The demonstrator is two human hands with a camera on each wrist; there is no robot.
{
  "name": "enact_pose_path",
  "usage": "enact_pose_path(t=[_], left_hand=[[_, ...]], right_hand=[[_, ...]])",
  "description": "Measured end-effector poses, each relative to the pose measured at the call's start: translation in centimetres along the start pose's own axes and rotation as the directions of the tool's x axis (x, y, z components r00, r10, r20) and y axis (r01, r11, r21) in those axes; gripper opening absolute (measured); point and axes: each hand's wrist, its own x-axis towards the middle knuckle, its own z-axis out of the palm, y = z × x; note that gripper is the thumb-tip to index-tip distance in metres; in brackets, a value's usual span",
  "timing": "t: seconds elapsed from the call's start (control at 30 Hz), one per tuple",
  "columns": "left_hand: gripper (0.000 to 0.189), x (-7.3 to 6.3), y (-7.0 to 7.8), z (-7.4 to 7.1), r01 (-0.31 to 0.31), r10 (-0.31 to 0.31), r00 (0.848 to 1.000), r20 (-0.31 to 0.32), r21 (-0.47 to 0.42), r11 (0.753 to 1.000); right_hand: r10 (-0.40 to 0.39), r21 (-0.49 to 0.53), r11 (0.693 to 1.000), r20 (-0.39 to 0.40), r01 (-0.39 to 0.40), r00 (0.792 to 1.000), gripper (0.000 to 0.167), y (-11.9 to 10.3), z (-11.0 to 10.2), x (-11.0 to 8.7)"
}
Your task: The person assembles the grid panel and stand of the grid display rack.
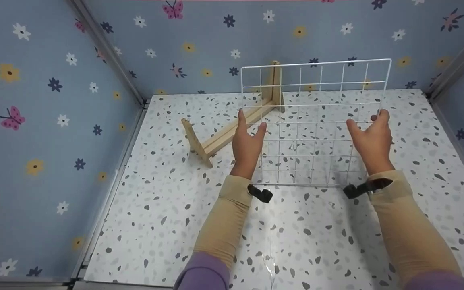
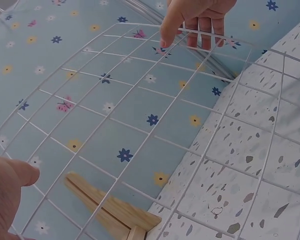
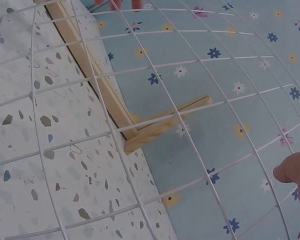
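Note:
A white wire grid panel (image 1: 316, 63) is held up and tilted over the table by its two side edges. My left hand (image 1: 247, 147) grips the left edge, its thumb on the near side; the curled fingers are mostly hidden. On the right edge, my right hand (image 1: 374, 141) holds on with its thumb in front and fingers behind. Both thumbs (image 2: 25, 172) show against the wires in the wrist views. Behind the panel, to the left, a pale wooden stand (image 1: 220, 141) lies on the table, a grooved bar with an upright at each end.
The white speckled tabletop (image 1: 155, 229) carries the stand. Blue flowered walls (image 1: 216, 36) rise at the back and left, with another at the right. Metal frame strips (image 1: 107, 52) run along the wall corners. A dark strap piece (image 1: 261, 193) sticks out from each wrist.

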Motion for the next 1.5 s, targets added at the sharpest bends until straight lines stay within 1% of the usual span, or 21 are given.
enact_pose_path(t=[0.1,0.27,0.33,0.43,0.5,0.7,0.8,1.03,1.23,1.3,1.37,1.5], left_hand=[[0.086,0.0,0.2,0.0,-0.009,0.009,1.000,-0.012,-0.009,1.000],[0.085,0.1,0.6,-0.1,-0.013,0.013,1.000,-0.012,-0.044,0.999],[0.085,0.1,0.8,-0.2,-0.013,0.012,1.000,-0.019,-0.040,0.999],[0.085,0.2,0.8,-0.1,-0.024,0.023,0.999,-0.032,-0.030,0.999],[0.085,0.3,0.8,-0.1,-0.035,0.034,0.998,-0.045,-0.030,0.999],[0.083,0.3,0.8,0.2,-0.086,0.080,0.994,-0.078,-0.078,0.993],[0.082,0.3,0.7,0.4,-0.110,0.102,0.990,-0.093,-0.080,0.991],[0.077,0.4,0.7,0.5,-0.144,0.134,0.983,-0.125,-0.069,0.987],[0.074,0.5,0.2,0.7,-0.163,0.149,0.980,-0.134,-0.102,0.981],[0.073,0.6,0.0,0.8,-0.173,0.157,0.977,-0.148,-0.101,0.980],[0.072,0.7,-0.2,0.9,-0.192,0.174,0.970,-0.169,-0.101,0.976],[0.068,0.7,-0.4,1.0,-0.227,0.202,0.959,-0.198,-0.110,0.968]], right_hand=[[-0.003,0.018,1.000,0.002,0.003,1.000,0.107,-0.2,0.0,0.0],[-0.008,0.034,0.999,0.001,0.008,1.000,0.109,-0.4,-0.1,0.0],[-0.004,0.043,0.999,0.003,0.004,1.000,0.109,-0.5,-0.1,0.0],[-0.014,0.060,0.998,-0.014,0.014,1.000,0.107,-0.5,-0.1,0.1],[-0.024,0.073,0.997,-0.036,0.027,0.999,0.104,-0.5,-0.1,0.1],[-0.036,0.138,0.989,-0.104,0.050,0.994,0.093,-0.4,0.3,0.2],[-0.042,0.166,0.984,-0.122,0.063,0.992,0.090,-0.3,0.4,0.2],[-0.073,0.203,0.973,-0.167,0.106,0.983,0.079,-0.2,0.4,0.0],[-0.085,0.243,0.961,-0.191,0.131,0.978,0.064,0.2,0.2,0.2],[-0.088,0.257,0.957,-0.193,0.137,0.977,0.058,0.3,0.2,0.4],[-0.090,0.276,0.950,-0.200,0.144,0.976,0.053,0.5,0.2,0.6],[-0.086,0.309,0.939,-0.216,0.152,0.972,0.048,0.7,0.2,0.8]])
